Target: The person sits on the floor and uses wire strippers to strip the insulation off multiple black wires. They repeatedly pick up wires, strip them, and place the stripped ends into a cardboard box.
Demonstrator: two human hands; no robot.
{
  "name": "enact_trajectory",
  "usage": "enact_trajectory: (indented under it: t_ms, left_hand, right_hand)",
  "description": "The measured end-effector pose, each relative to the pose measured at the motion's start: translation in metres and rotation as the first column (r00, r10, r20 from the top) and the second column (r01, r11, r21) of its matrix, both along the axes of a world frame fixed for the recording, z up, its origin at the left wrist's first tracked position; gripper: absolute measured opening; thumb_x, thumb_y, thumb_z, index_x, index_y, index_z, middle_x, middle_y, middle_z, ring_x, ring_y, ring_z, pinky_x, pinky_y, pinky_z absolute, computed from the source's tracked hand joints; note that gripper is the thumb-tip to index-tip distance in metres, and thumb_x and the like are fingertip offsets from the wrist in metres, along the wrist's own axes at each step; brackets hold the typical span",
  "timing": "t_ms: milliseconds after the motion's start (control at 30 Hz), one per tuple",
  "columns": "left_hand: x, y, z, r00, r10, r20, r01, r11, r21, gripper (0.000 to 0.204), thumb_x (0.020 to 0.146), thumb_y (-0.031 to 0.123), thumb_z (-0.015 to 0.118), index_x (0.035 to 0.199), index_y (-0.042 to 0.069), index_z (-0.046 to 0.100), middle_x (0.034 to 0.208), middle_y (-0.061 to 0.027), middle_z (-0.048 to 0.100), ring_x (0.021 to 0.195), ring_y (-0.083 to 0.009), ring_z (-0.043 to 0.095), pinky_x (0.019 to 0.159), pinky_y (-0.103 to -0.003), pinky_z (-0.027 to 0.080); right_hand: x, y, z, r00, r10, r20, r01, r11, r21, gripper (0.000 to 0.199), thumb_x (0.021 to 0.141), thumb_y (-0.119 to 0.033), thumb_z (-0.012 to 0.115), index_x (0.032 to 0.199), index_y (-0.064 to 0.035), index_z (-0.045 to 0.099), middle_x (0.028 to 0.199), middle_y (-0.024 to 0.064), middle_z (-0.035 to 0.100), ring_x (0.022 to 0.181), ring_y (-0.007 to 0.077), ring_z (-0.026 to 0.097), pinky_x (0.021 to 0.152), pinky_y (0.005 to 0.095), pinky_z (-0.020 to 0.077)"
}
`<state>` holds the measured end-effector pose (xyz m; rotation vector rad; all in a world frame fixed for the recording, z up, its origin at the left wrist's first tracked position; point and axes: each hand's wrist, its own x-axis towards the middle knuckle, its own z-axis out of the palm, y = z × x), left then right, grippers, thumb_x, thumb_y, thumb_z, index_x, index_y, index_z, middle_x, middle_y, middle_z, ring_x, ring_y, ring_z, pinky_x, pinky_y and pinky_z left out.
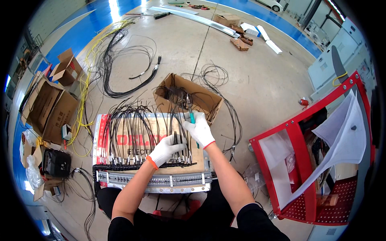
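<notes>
My left hand [164, 150], in a white glove with an orange cuff, closes around a few of the upright black wires [175, 137] on the right of the board. White labels circle the wires near their lower ends. My right hand [200, 131], also gloved, grips green-handled pliers [192, 117], whose metal head points away over the cardboard box [217, 105]. Whether the jaws touch a wire is too small to tell. The wires rise in a row from a black bundle [132, 166]. Beneath everything, a printed board [120, 152] lies across my lap, with a grey slotted rail [152, 179] along its near edge.
Black cable coils [110, 76] and a yellow cable [83, 100] lie on the floor at far left. Cardboard cartons [52, 108] stand left. To the right is a red-framed cart [299, 176] with white cloth; a red spool [303, 102] sits beyond it.
</notes>
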<state>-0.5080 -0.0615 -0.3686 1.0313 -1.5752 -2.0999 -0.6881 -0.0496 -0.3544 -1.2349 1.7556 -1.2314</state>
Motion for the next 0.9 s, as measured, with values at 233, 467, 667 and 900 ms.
enact_trajectory:
  t_ms: [233,467,667,900]
  left_hand:
    - [-0.016,-0.021,-0.01,0.991,0.018,-0.129,-0.03,0.995,-0.091,0.024,0.103,0.02,0.054,0.112,0.0,0.063,0.094,-0.0013,0.067,0.087,-0.0082,0.058,0.083,-0.025,0.048]
    - [-0.014,-0.021,-0.011,0.995,-0.023,-0.094,0.015,0.996,-0.086,0.022,0.102,0.019,0.056,0.112,0.0,0.062,0.097,-0.0013,0.065,0.087,-0.0069,0.056,0.081,-0.025,0.048]
    - [-0.019,-0.003,-0.026,0.938,0.217,-0.269,-0.127,0.941,0.315,0.02,0.103,0.017,0.052,0.119,0.004,0.056,0.094,-0.0002,0.061,0.083,-0.0122,0.059,0.078,-0.03,0.052]
    - [-0.022,-0.005,-0.046,0.926,0.232,-0.299,-0.172,0.962,0.213,0.023,0.104,0.018,0.048,0.116,0.0,0.057,0.092,-0.0059,0.067,0.077,-0.0118,0.057,0.071,-0.028,0.05]
  right_hand:
    - [0.007,0.007,0.009,0.972,-0.111,-0.207,0.111,0.994,-0.013,0.039,0.084,-0.021,0.069,0.115,-0.0005,0.06,0.103,0.0176,0.066,0.094,0.0299,0.067,0.086,0.0377,0.0521]
    - [0.003,-0.003,0.011,0.956,0.118,-0.268,-0.121,0.993,0.007,0.04,0.087,-0.026,0.064,0.119,-0.0027,0.056,0.09,0.0237,0.066,0.088,0.0419,0.065,0.077,0.0473,0.0521]
    - [0.005,-0.019,-0.003,0.948,0.102,-0.303,-0.073,0.992,0.105,0.027,0.085,-0.02,0.063,0.104,-0.0003,0.06,0.081,0.0229,0.065,0.078,0.04,0.065,0.075,0.0461,0.0517]
    - [0.01,-0.021,0.003,0.978,-0.058,0.201,0.007,0.969,0.246,0.019,0.089,-0.019,0.068,0.096,-0.0024,0.062,0.073,0.0051,0.062,0.067,0.0143,0.062,0.053,0.03,0.0511]
